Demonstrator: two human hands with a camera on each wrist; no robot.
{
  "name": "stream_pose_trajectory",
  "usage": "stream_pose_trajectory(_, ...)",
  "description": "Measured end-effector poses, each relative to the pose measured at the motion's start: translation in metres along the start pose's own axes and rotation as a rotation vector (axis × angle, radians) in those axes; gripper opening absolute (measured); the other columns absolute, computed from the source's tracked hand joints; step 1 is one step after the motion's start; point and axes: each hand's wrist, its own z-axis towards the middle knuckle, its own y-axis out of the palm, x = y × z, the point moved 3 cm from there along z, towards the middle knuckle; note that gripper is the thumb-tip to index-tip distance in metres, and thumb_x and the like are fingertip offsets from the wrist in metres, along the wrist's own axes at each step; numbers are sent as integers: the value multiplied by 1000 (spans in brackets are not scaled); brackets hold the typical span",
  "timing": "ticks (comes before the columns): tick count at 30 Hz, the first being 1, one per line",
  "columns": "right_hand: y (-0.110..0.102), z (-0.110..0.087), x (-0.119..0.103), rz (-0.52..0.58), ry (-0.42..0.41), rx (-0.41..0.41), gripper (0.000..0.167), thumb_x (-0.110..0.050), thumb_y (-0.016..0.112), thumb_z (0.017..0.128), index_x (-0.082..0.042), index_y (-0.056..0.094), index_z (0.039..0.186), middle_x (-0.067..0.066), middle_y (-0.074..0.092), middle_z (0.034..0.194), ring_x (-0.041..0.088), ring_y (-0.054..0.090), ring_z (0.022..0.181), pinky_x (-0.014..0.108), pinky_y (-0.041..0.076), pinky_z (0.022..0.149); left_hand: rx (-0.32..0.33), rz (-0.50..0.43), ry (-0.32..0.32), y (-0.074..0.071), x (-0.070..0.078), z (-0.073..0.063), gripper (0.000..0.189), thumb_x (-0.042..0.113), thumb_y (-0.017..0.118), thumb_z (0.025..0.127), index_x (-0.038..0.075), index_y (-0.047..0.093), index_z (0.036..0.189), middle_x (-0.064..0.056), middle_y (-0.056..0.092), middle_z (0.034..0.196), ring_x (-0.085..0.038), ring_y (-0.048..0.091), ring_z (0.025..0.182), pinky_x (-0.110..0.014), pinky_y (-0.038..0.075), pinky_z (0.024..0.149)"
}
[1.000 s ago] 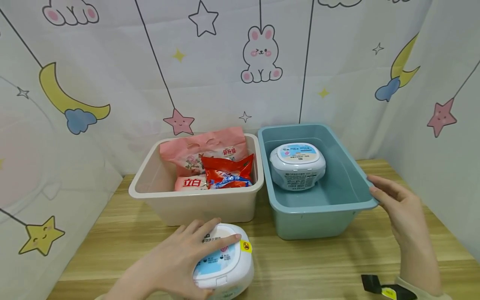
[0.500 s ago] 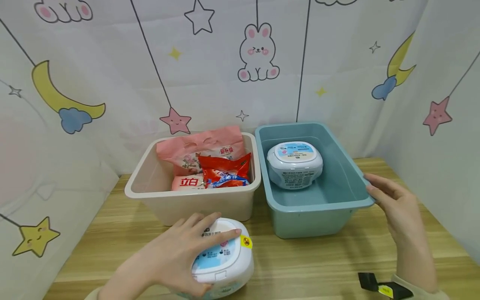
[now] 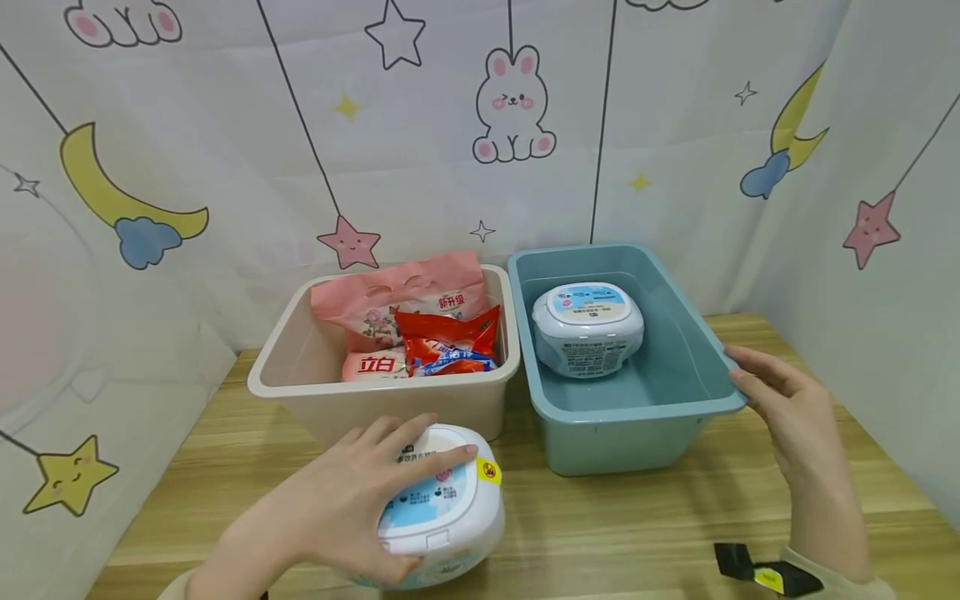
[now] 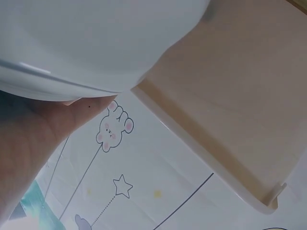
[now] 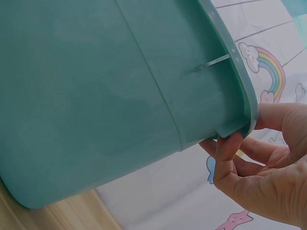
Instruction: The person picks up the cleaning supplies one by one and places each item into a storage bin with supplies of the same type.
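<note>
My left hand (image 3: 337, 496) grips a white plastic tub with a blue-printed lid (image 3: 468, 529), fingers spread over the lid and thumb at its near side. The tub is tilted, just in front of the cream bin (image 3: 405, 408). In the left wrist view, the pale tub (image 4: 96, 43) fills the upper left, with the cream bin's wall (image 4: 230, 86) beyond. My right hand (image 3: 798, 417) pinches the near right corner of the teal bin (image 3: 637, 412). From the right wrist, curled fingers (image 5: 228, 148) show under that bin's rim. A matching white tub (image 3: 588, 350) stands inside the teal bin.
Within the cream bin are a pink bag (image 3: 352, 312), a red packet (image 3: 450, 337) and a pink-and-white packet (image 3: 375, 365). Both bins stand side by side on a wooden table (image 3: 600, 533). Behind them hangs a cartoon-printed cloth (image 3: 420, 150).
The left hand has raised the tub slightly and brought it a little toward the cream bin. The right hand keeps its hold on the teal rim. The head view has shifted slightly.
</note>
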Motion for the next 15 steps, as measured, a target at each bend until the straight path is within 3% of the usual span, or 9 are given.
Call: stream_pose_trajectory(15,0,1,0,7,-6,-4,32,-9,63,91,-4,63,124,-7,62,108,1,62,86,10,52,74,37,25,15,-10,1,3,94,58,73,66,61,18,142,2,36,152,-21,39,129,-52,45,97)
